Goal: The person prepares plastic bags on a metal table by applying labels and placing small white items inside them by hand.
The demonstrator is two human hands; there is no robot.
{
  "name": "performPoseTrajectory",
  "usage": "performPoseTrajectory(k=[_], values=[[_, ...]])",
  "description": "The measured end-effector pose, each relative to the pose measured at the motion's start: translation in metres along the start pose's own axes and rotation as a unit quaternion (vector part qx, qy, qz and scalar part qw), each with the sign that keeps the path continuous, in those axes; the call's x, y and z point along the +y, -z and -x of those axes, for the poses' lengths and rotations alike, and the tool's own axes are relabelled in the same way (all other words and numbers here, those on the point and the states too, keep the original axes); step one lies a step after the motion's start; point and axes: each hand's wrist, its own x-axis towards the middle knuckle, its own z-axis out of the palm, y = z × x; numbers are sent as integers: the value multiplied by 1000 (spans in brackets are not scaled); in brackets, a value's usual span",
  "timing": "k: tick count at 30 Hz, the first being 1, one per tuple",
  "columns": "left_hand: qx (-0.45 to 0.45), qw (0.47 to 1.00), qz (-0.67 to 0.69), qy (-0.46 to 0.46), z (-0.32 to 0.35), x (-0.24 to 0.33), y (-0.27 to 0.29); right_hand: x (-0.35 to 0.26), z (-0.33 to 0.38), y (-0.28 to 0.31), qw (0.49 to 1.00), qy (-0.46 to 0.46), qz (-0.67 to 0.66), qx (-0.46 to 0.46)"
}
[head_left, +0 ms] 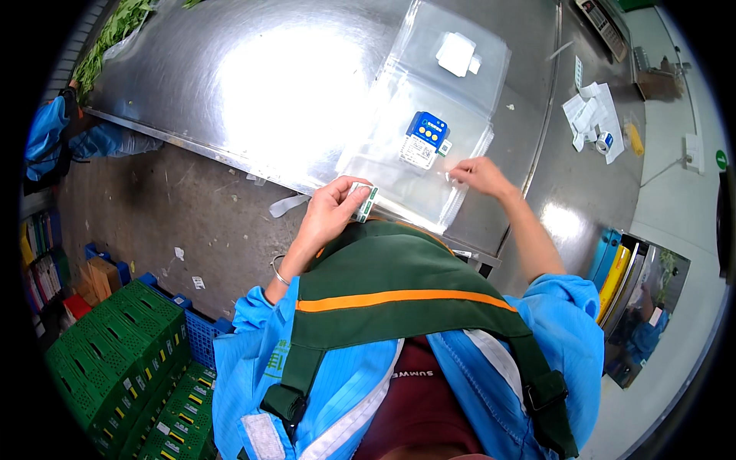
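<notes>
At the table [184, 100], the left grip [330, 210] pinches a label strip [367, 205], long axis forward; the right grip [481, 176] I cannot tell.

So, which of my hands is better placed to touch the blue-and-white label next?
Probably the right hand: its fingertips are nearer the blue-and-white label. The left hand is farther away and holds green-and-white stickers.

Strong glare whitens the steel table [184, 84], while straight edges bend toward black corners.
</notes>
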Motion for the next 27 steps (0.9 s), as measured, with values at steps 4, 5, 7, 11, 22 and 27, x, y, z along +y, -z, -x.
performPoseTrajectory(k=[4,5,7,11,22,27], values=[[1,1000,-7,0,0,-4,0,-13,-1,23,998,64,1,-8],[6,1000,-3,-7,1,-5,-1,-21,1,29,999,19,-30,8],[8,999,-47,11,2,-4,-1,-35,4,37,992,-73,-92,40],[26,993,-113,-12,7,-3,-4,23,-9,94,607,97,-572,543],[-17,964,-259,-59,-4,12,-5,-74,-16,-47,837,-26,-492,238],[0,978,-207,-21,-1,40,0,-4,-43,-68,905,-109,-134,389]])
